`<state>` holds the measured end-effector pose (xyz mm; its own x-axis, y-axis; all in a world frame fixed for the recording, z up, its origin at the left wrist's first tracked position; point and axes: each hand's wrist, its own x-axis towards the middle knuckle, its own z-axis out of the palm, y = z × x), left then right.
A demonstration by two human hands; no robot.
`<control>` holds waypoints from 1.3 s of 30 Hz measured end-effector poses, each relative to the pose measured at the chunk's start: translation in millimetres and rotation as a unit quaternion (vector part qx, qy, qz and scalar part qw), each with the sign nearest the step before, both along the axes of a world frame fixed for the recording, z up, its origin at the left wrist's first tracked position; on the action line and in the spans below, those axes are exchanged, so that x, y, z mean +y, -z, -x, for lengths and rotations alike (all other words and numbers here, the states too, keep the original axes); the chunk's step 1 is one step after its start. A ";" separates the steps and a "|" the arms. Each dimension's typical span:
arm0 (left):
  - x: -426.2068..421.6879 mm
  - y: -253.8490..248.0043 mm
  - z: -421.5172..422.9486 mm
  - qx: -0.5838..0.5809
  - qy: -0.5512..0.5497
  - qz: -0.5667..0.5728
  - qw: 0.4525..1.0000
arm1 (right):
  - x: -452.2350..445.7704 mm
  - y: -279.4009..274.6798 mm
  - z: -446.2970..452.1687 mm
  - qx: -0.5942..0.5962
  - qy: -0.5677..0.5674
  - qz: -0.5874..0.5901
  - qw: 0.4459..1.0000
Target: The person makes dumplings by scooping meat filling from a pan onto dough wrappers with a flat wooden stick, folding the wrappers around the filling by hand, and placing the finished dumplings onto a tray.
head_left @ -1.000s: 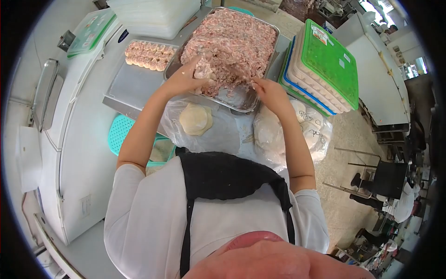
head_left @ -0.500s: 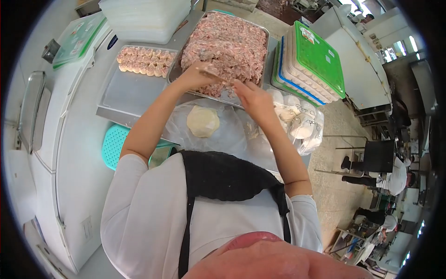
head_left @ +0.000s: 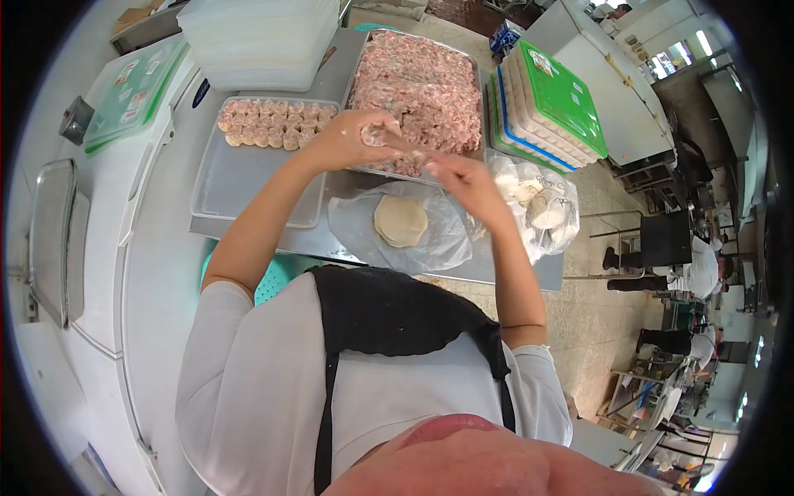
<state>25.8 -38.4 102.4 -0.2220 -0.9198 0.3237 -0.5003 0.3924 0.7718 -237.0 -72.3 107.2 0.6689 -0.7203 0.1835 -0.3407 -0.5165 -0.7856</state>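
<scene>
My left hand [head_left: 351, 139] is cupped around a pale dough wrapper [head_left: 374, 134], in front of the metal tray [head_left: 480, 91] of minced meat filling [head_left: 418, 74]. My right hand [head_left: 467, 182] grips a thin flat stick [head_left: 405, 146], whose far end reaches the wrapper in my left palm. How much filling lies on the wrapper is too small to tell. Below the hands, a stack of round dough wrappers [head_left: 400, 220] rests on a clear plastic bag [head_left: 451, 240]. Left of the meat, rows of filled dumplings [head_left: 269, 124] stand at the back of a plastic tray [head_left: 256, 182].
Green-lidded stacked trays [head_left: 558, 99] stand to the right of the meat. Bagged pale dough pieces [head_left: 542, 202] lie in front of them. At the back left are stacked clear containers [head_left: 256, 41]. A turquoise basket [head_left: 271, 281] sits below the table edge. Other people [head_left: 703, 269] work far right.
My view has shifted, so the table sits a little further right. My left hand has moved right and turned its palm up more, showing the wrapper. Both hands remain close together by the filling.
</scene>
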 end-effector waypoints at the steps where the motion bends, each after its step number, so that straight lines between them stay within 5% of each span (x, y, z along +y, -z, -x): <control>1: -1.0 -4.3 -5.0 -0.013 0.046 -0.057 0.997 | 1.3 5.8 -7.0 0.001 0.003 0.001 1.000; 4: 2.7 -7.0 -22.7 -0.117 0.050 -0.039 0.991 | -1.8 5.3 -17.8 0.027 -0.036 0.040 0.998; 7: 5.0 18.7 -32.9 -0.038 -0.027 0.022 0.999 | 1.7 -25.4 -16.6 0.105 -0.008 0.065 0.992; 9: -10.0 36.1 -38.0 -0.035 -0.033 0.017 0.999 | 21.6 -41.2 -24.2 0.138 0.093 0.192 0.967; 11: -20.9 34.6 -39.2 -0.028 -0.039 0.012 0.999 | 31.0 -25.2 -41.4 0.086 0.095 0.238 0.963; 13: -25.2 21.5 -34.0 0.081 0.047 -0.203 0.975 | 18.9 12.0 -38.9 0.034 0.097 0.283 0.954; 15: -15.1 22.4 -28.5 0.013 0.013 -0.133 0.991 | -6.7 44.8 -31.0 0.063 0.137 0.270 0.951; 16: -11.9 21.8 -26.6 -0.051 -0.032 -0.055 0.997 | -7.5 33.0 -13.9 0.322 0.157 0.214 0.909; 21: -5.0 9.1 -23.9 0.000 0.003 -0.086 0.996 | 14.3 3.3 12.6 0.145 0.194 0.127 0.962; 23: -4.5 1.1 -13.5 0.006 0.000 -0.049 0.999 | 27.9 -15.6 -4.2 -0.018 0.115 0.105 0.988; 30: -15.0 1.1 -2.4 0.006 -0.024 -0.033 0.999 | 26.2 -1.7 -11.0 -0.005 0.115 0.225 0.967; 36: -22.9 12.9 12.5 0.042 0.004 -0.131 0.991 | 7.8 22.1 -2.8 -0.040 0.151 0.333 0.930; 38: -27.9 14.6 16.6 0.056 0.040 -0.035 0.997 | -16.4 54.3 23.4 0.253 0.157 0.203 0.933; 39: -27.4 12.4 17.5 0.055 0.040 -0.033 0.997 | -22.0 63.7 32.9 0.250 0.158 0.206 0.933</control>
